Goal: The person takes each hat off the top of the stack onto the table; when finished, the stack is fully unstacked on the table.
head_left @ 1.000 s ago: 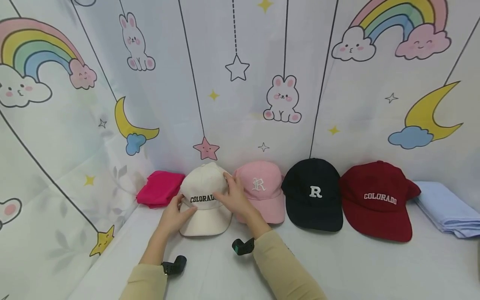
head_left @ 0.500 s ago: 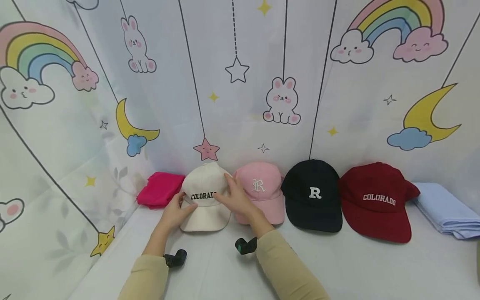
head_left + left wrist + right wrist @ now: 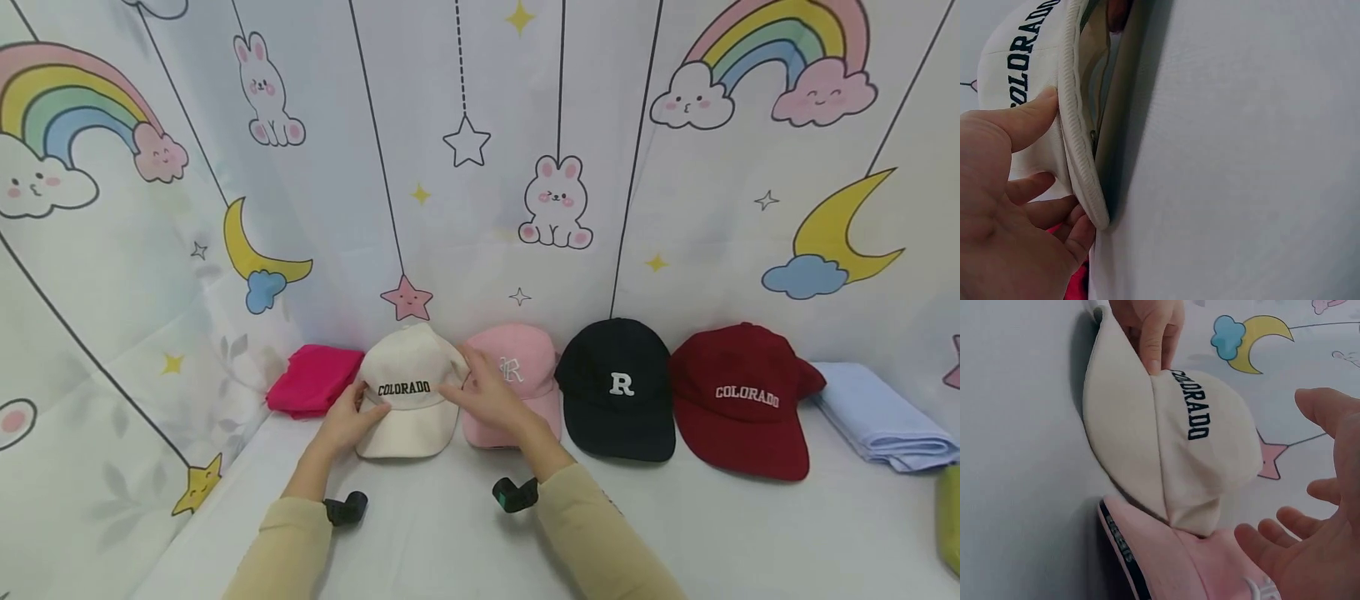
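Observation:
A cream baseball cap [image 3: 405,387] lettered COLORADO sits at the left of a row of caps, brim toward me. My left hand [image 3: 345,427] pinches its left side. In the left wrist view the thumb [image 3: 1034,119] lies at the seam between crown and brim, with the other fingers curled under the edge. My right hand [image 3: 495,400] is beside the cap's right side, overlapping the pink cap [image 3: 517,354] in the head view. The right wrist view shows its fingers [image 3: 1272,534] spread and apart from the cream cap, holding nothing.
Right of the pink cap stand a black cap [image 3: 617,375] with an R and a dark red cap [image 3: 742,400]. Folded pink cloth [image 3: 311,379] lies at the left end, folded light blue cloth [image 3: 885,417] at the right. A patterned curtain [image 3: 360,208] hangs behind.
The cream cap's brim has tilted up and back slightly. My right hand has come off the cap and moved right, uncovering the whole word COLORADO. The left hand keeps its grip.

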Demonstrator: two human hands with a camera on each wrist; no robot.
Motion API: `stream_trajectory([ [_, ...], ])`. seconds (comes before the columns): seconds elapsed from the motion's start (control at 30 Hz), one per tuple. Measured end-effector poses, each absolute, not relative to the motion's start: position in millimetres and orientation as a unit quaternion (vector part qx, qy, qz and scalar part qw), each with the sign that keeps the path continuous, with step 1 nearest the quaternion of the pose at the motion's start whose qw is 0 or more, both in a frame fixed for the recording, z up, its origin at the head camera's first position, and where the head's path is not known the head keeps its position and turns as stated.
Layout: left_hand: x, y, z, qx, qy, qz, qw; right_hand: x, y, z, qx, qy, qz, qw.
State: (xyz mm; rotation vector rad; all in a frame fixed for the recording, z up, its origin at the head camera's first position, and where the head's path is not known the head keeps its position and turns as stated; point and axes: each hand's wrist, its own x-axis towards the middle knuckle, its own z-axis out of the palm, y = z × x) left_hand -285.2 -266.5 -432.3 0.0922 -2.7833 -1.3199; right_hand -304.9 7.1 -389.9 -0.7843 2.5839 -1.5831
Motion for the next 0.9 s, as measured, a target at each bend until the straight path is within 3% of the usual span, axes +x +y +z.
stream_trajectory([
  [0.57,-284,-273,-426,0.026,-0.9,-0.436,0.0,-283,78,-363,-0.261,0.848,-0.461,-0.002],
  [0.9,-266,-275,-401,-0.016,-0.898,-0.435,0.059,-271,103,-355,-0.307,0.843,-0.433,-0.083],
])
